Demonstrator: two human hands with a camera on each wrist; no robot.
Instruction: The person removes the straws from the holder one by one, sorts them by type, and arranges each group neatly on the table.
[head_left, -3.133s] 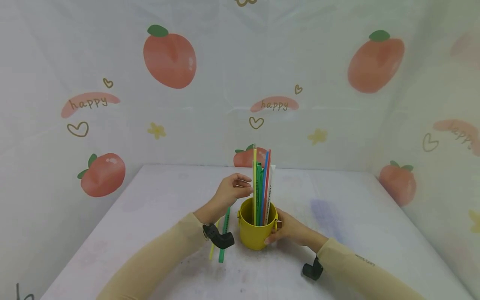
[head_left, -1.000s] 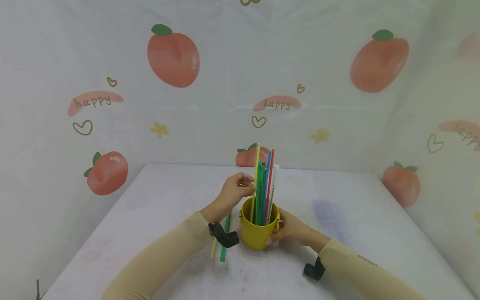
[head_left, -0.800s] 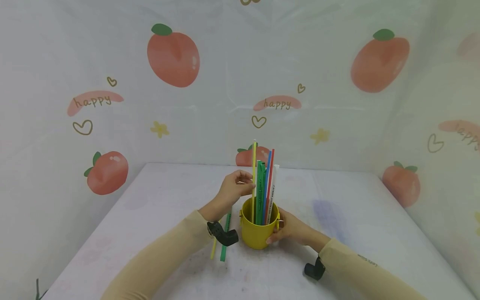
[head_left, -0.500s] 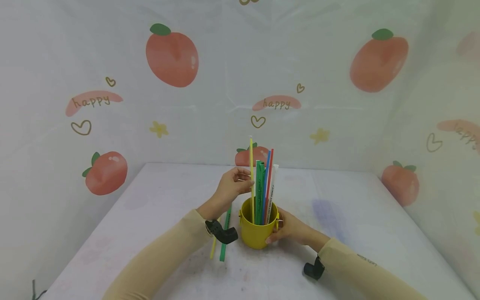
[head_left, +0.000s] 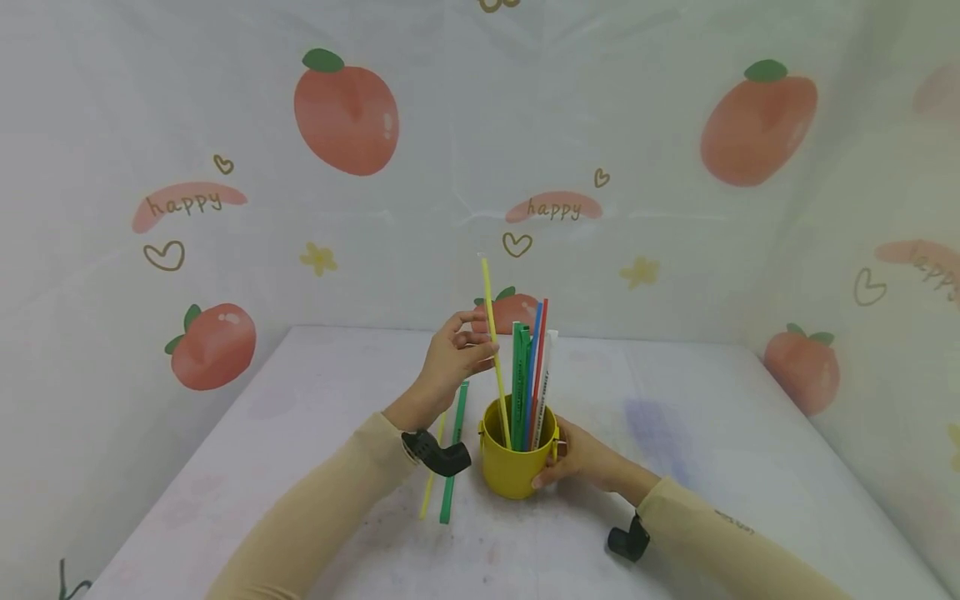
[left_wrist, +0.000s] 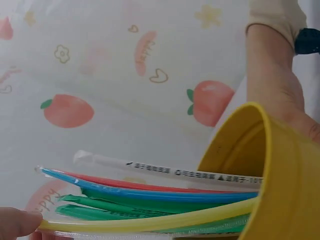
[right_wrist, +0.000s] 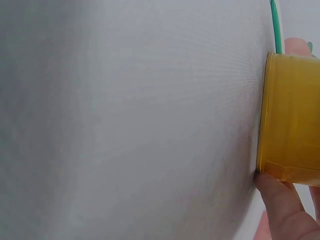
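Note:
A yellow straw (head_left: 491,308) in a clear wrapper is pinched near its upper part by my left hand (head_left: 446,362). Its lower end is still inside the small yellow bucket (head_left: 512,475), and it leans left. Green wrapped straws (head_left: 519,375), a blue straw (head_left: 534,358), a red straw (head_left: 542,358) and a white paper-wrapped straw (left_wrist: 150,165) stand in the bucket. My right hand (head_left: 588,454) grips the bucket's right side. In the right wrist view its thumb (right_wrist: 280,197) presses low on the wall. Most of that hand's fingers are hidden behind the bucket.
Left of the bucket, a yellow straw (head_left: 427,496) and a green straw (head_left: 447,492) lie side by side on the white-covered table (head_left: 360,542), partly under the left wrist camera (head_left: 442,457). A patterned white curtain (head_left: 450,125) hangs behind the table.
My left hand has taken hold of the yellow straw, raised it and drawn it left, away from the other straws. The right hand and the bucket have hardly moved.

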